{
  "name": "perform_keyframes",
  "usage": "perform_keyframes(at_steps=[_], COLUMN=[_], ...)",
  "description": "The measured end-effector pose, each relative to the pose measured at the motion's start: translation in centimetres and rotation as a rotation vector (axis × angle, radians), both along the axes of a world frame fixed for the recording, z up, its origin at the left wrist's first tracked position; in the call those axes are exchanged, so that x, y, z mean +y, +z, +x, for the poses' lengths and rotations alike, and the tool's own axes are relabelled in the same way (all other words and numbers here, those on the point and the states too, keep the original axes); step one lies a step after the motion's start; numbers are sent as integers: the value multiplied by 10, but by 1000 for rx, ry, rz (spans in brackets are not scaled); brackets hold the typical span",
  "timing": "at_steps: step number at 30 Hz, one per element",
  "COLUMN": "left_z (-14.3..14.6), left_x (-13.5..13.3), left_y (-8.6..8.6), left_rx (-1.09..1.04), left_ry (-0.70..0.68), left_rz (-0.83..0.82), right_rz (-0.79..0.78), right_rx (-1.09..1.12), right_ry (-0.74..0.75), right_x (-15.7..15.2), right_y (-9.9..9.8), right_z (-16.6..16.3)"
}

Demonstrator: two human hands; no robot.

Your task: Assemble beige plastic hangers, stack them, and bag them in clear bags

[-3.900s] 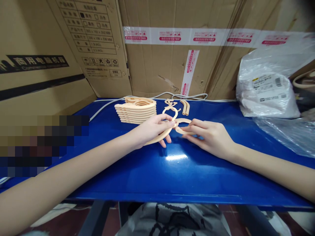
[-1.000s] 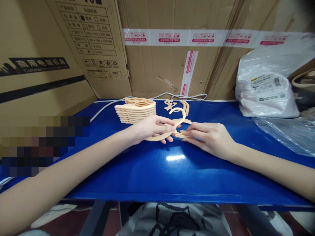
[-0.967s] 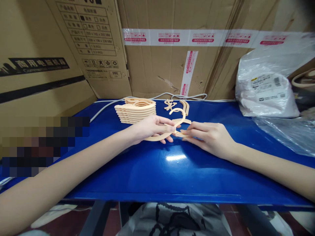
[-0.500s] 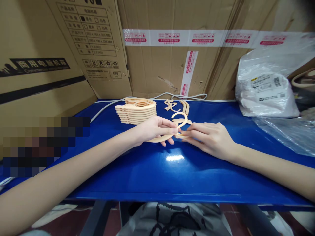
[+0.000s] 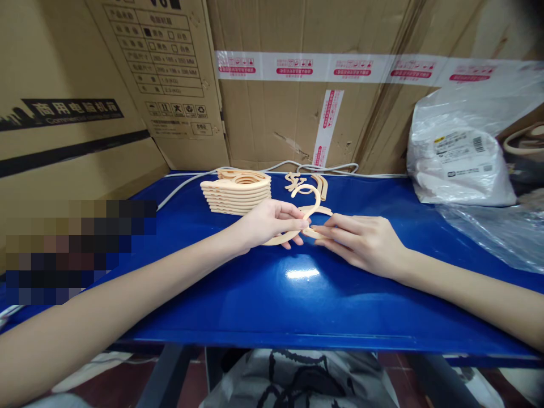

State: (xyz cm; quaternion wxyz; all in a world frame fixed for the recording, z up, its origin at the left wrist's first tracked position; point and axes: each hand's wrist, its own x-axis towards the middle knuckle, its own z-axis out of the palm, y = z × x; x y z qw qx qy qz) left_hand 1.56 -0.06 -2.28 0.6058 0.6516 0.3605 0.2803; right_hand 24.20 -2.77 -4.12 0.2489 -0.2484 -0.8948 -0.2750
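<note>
Between thumb and fingers, my left hand [image 5: 261,225] pinches a cream plastic hanger [image 5: 318,198] near the base of its hook. The hook curls upward, and one curved arm of the hanger runs down left beneath my fingers. My right hand [image 5: 368,241] is closed on a separate-looking hanger arm [image 5: 313,233], its tip meeting the hook's base; the joint is partly hidden by fingers. Just behind the hands lie a loose hanger arm [image 5: 323,211], some loose hooks [image 5: 293,182] and more curved arms [image 5: 323,188]. A neat stack of hangers [image 5: 236,198] stands behind my left wrist.
Cardboard boxes [image 5: 272,119] wall in the back and left of the blue table [image 5: 238,306]. A white cable [image 5: 182,190] runs along the rear. Plastic-wrapped packages [image 5: 463,164] sit at the right, with loose clear film [image 5: 488,226] in front.
The hook has tilted and risen slightly, swinging a little to the left. Both hands keep their grip in nearly the same place, while the view has shifted slightly.
</note>
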Motion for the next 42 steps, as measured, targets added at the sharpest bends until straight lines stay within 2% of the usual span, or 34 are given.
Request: perform_keyframes(at_steps=[6, 12, 20, 30, 33, 38, 42], left_z=[1, 1, -1, 0, -1, -2, -4], left_x=[-1, -1, 2, 6, 6, 2, 3], left_y=[2, 0, -1, -2, -2, -5, -7], left_rx=[-20, -5, -23, 37, 109, 345, 439], left_ry=[66, 79, 24, 19, -14, -46, -31], left_rz=[-80, -89, -71, -36, 51, 453, 658], right_rz=[11, 5, -72, -188, -235, -350, -341], right_rx=[-41, -42, -23, 36, 55, 139, 231], right_ry=[-28, -44, -43, -65, -43, -41, -76], right_x=[-1, -2, 0, 1, 3, 14, 21], right_y=[2, 1, 1, 1, 1, 2, 2], right_z=[-1, -1, 0, -2, -1, 2, 4])
